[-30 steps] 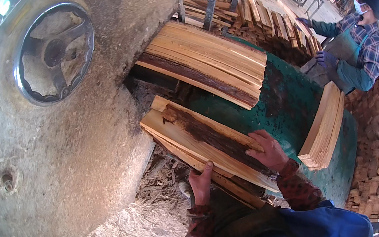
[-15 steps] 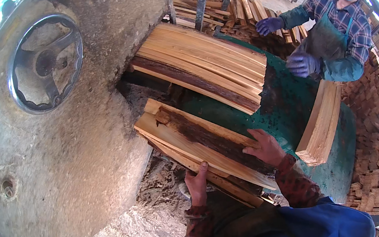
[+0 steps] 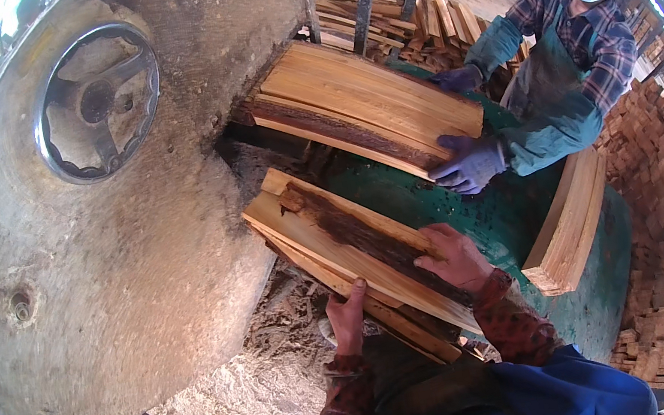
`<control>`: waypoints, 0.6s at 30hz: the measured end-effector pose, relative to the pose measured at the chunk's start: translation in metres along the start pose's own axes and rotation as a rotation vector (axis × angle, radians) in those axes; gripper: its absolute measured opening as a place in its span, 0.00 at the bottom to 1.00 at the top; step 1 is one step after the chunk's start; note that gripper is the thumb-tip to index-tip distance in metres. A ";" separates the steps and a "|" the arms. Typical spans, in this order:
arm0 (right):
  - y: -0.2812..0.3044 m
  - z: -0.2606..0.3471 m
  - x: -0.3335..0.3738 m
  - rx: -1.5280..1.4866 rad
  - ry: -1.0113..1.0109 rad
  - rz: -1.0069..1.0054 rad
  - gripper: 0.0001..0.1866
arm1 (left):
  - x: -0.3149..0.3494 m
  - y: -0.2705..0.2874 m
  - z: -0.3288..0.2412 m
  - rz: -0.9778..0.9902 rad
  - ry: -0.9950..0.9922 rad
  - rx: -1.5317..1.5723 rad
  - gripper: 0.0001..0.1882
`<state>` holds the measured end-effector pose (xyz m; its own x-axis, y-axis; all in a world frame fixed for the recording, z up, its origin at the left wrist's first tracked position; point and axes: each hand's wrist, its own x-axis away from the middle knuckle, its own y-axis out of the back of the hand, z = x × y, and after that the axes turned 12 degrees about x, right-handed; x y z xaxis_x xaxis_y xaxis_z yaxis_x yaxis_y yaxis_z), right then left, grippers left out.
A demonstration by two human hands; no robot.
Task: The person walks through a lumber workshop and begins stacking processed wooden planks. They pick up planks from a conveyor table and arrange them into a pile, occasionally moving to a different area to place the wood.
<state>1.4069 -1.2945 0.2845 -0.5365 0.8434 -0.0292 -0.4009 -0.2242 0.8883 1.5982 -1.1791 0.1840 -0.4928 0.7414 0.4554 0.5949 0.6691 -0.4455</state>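
Observation:
Both of my hands grip a small bundle of rough wooden boards [image 3: 343,249] in front of me, with a dark strip of bark along the upper face. My left hand [image 3: 348,320] is closed on the near-left edge, its thumb on top. My right hand [image 3: 457,259] is closed over the far-right edge. Just beyond lies a wider stack of boards [image 3: 369,84], bark along its near side, on a green table [image 3: 472,216]. A co-worker's gloved hands [image 3: 471,163] touch the right end of that stack.
A large plate with a handwheel [image 3: 96,101] stands at the left. A short stack of boards [image 3: 567,222] lies on the table's right side. Cut wood pieces [image 3: 650,244] are piled at the right. Sawdust [image 3: 233,406] covers the ground below, and more boards [image 3: 441,21] lie behind the posts.
The co-worker has leaned in and brought both gloved hands down and left onto the wider stack's right end. My hands keep their grip on the boards. The view has shifted slightly.

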 end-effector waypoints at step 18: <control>-0.011 0.062 -0.072 -0.052 0.244 -0.076 0.24 | 0.004 -0.001 -0.012 0.046 0.069 -0.038 0.31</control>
<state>1.4962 -1.3218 0.3051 -0.6642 0.7174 -0.2101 -0.4808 -0.1947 0.8550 1.6037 -1.1775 0.1955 -0.4206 0.7649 0.4879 0.6399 0.6313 -0.4381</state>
